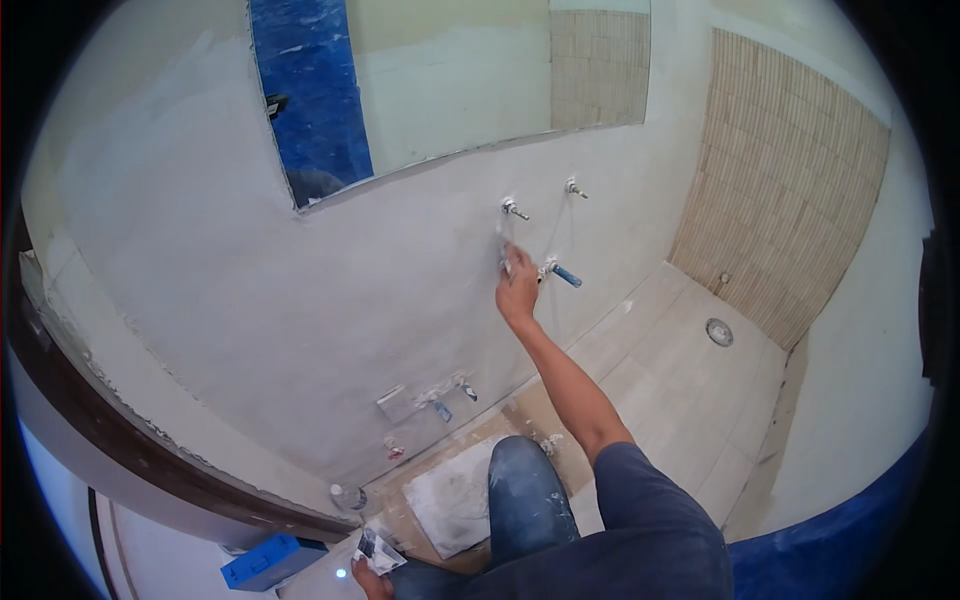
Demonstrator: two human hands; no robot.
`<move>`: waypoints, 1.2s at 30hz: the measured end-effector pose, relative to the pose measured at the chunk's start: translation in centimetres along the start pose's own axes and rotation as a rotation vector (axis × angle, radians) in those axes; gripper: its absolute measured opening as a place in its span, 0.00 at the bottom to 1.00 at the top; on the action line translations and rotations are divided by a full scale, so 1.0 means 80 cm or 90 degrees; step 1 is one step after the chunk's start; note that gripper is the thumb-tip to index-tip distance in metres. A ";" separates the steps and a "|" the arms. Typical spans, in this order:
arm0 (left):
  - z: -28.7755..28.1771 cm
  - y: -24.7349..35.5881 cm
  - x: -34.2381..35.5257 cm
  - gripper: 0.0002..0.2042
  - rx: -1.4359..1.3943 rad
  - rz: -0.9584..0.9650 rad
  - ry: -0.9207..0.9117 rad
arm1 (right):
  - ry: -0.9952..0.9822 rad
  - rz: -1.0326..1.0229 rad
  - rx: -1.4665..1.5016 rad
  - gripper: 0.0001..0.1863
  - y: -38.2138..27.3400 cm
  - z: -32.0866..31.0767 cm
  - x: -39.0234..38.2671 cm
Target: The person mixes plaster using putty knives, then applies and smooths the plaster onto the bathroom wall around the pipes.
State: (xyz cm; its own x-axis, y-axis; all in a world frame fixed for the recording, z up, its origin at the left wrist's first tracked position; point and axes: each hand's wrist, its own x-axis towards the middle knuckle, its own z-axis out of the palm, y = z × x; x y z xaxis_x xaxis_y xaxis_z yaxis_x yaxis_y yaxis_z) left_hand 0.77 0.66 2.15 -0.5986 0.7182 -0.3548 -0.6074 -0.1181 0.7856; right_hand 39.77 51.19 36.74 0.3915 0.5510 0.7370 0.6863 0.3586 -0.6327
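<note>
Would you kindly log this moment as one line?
left hand: holding white-smeared flat plate | right hand: at wall, left of blue pipe stub, contents blurred | mirror: higher on wall

The floor [650, 362] is laid with pale beige rectangular tiles, with a round grey metal drain [719, 332] set into it. A flat brown sheet [395, 515], apparently cardboard, lies on it, bearing a white, powder-smeared rectangular piece [452, 505] and whitish crumbs [551, 443]. Just beside its left end sits a clear plastic container [348, 497]; nearby, a bright blue rectangular box [270, 563].
</note>
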 end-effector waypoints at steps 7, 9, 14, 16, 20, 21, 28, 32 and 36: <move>-0.007 -0.003 0.006 0.16 0.005 0.002 -0.012 | -0.010 0.103 0.161 0.23 0.009 -0.008 0.015; -0.010 -0.003 0.007 0.17 -0.004 -0.004 -0.015 | 0.039 0.181 0.131 0.22 -0.004 -0.003 0.037; -0.007 -0.005 0.006 0.18 -0.012 -0.021 -0.015 | -0.027 0.286 -0.026 0.25 -0.068 0.010 0.029; -0.012 -0.007 0.010 0.17 -0.010 -0.005 -0.001 | 0.006 0.127 -0.032 0.25 -0.105 0.022 -0.010; -0.018 -0.007 0.009 0.16 0.009 0.005 0.034 | -0.084 0.009 0.076 0.23 -0.122 -0.004 -0.032; -0.015 -0.008 0.009 0.16 0.005 0.003 0.030 | -0.081 0.005 0.074 0.23 -0.113 -0.009 -0.017; -0.008 -0.005 0.004 0.17 -0.036 0.003 0.007 | 0.011 0.128 0.040 0.23 -0.118 -0.013 0.059; -0.007 -0.001 0.000 0.18 -0.020 -0.005 0.040 | -0.008 0.098 -0.007 0.24 -0.166 -0.005 0.037; -0.007 0.001 0.000 0.17 -0.025 -0.003 0.054 | -0.093 -0.046 0.039 0.25 -0.215 -0.023 -0.015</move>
State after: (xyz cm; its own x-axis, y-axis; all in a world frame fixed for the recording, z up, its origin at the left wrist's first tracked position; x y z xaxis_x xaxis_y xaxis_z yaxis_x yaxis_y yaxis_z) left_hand 0.47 0.25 1.94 -0.6367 0.6579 -0.4022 -0.6296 -0.1423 0.7638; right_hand 28.62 42.97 47.17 0.2454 0.6244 0.7416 0.6694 0.4442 -0.5955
